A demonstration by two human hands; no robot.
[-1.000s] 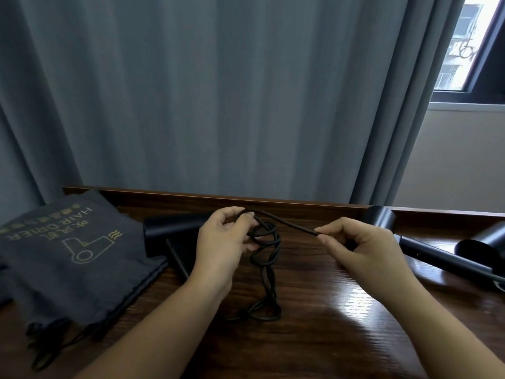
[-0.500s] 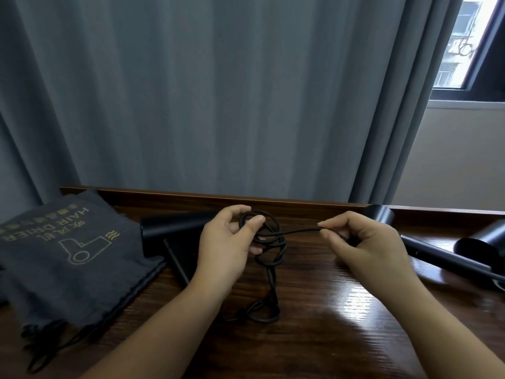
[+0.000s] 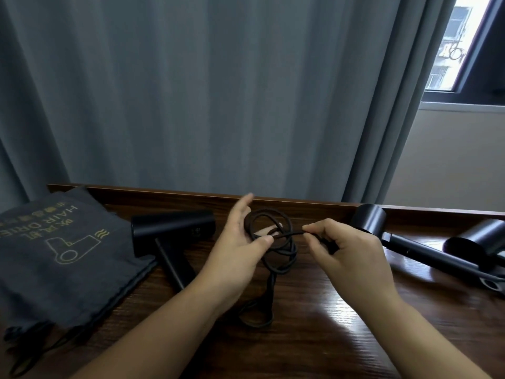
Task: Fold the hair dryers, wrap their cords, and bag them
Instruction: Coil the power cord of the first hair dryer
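A black hair dryer (image 3: 175,228) lies on the wooden table (image 3: 328,337), handle unfolded and pointing toward me. Its black cord (image 3: 284,258) is gathered in loops just right of it, with a tail curling down on the table. My left hand (image 3: 235,250) holds the loops, thumb pressed on the cord and fingers stretched upward and blurred. My right hand (image 3: 352,253) pinches the free cord end between thumb and fingertips, close to the coil. A dark grey drawstring bag (image 3: 60,250) printed "HAIR DRIER" lies flat at the left.
Two more black hair dryers lie at the right: one (image 3: 371,221) by the back edge with its long handle stretched out, another (image 3: 475,239) further right. A grey curtain (image 3: 218,105) hangs behind the table's raised back lip. A window (image 3: 459,45) is at the upper right.
My right hand has brought the cord end in toward the coil, shortening the stretched span. My left hand's fingers have opened upward and the loops sit wider.
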